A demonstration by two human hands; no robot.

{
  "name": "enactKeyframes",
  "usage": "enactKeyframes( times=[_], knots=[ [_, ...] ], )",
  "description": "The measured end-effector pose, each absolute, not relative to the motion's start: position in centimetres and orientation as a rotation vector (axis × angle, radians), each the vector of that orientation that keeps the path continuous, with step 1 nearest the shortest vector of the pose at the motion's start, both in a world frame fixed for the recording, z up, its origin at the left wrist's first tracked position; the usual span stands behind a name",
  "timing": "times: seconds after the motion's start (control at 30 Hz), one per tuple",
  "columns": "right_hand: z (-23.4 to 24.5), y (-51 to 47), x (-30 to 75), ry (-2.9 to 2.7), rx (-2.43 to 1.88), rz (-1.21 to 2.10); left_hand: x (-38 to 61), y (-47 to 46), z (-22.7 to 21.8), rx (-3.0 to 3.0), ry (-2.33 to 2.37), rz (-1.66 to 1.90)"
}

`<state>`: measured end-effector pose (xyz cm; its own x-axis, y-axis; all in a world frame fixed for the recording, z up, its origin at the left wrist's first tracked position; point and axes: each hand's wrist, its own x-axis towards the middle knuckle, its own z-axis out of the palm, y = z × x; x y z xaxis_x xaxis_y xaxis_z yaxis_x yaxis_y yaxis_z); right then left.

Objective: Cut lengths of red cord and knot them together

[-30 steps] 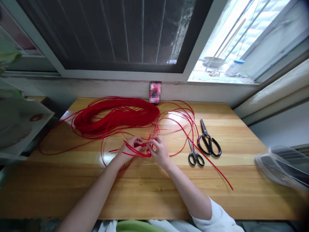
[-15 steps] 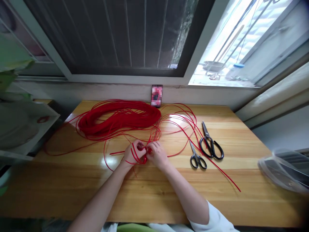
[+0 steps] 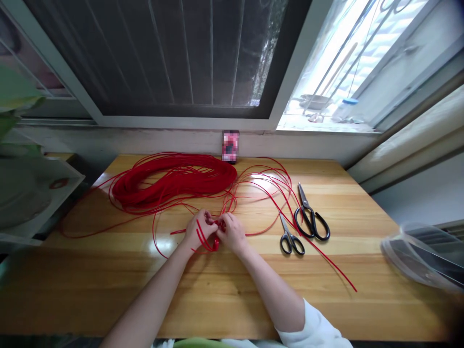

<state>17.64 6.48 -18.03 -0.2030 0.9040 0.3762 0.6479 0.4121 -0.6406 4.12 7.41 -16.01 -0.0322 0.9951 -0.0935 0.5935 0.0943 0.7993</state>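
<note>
Over the middle of the wooden table, my left hand (image 3: 198,231) and my right hand (image 3: 231,232) meet, fingertips almost touching. Both pinch red cord (image 3: 216,243) between them, part of it bunched below the fingers. Loops of the cord lie across the back of my left hand. Just what the fingers grip is partly hidden by the knuckles. Beyond my hands lies a large coil of red cord (image 3: 170,186), and thin strands run from the bunch toward it and off to the right.
Small black-handled scissors (image 3: 291,240) and larger ones (image 3: 312,220) lie on the table (image 3: 224,304) to the right, cord beside them. A phone (image 3: 230,146) leans against the wall behind. A clear plastic container (image 3: 416,256) is at the far right. White shelving (image 3: 43,212) stands left.
The view has shifted slightly, moving everything a little left in the picture. My hands stay together on the cord, with small finger movements; the loops on my left hand sit differently.
</note>
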Motion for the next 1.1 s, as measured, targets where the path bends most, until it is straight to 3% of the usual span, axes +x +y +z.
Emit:
enactKeyframes(
  times=[0.2,0.3,0.5,0.67,0.93,1.1],
  knots=[
    [-18.1,7.2,18.2,-1.472,-1.017,1.188,3.3,7.4,-15.0,1.543,1.546,0.773],
    [-18.2,7.3,18.4,-1.347,-0.910,1.405,3.2,7.4,-14.5,1.531,1.515,0.787],
    [-17.8,7.1,18.7,-1.663,-1.088,1.293,3.2,7.3,-15.1,1.592,1.630,0.824],
    [-17.4,7.6,19.4,-1.909,-1.215,1.166,3.4,7.4,-16.8,1.508,1.449,0.902],
    [-17.1,8.1,21.1,-1.519,-0.790,1.655,3.0,7.9,-16.7,1.126,1.234,1.045],
    [-17.4,8.5,21.9,-1.358,-0.708,1.732,3.5,7.7,-15.5,0.904,1.107,1.020]
  ],
)
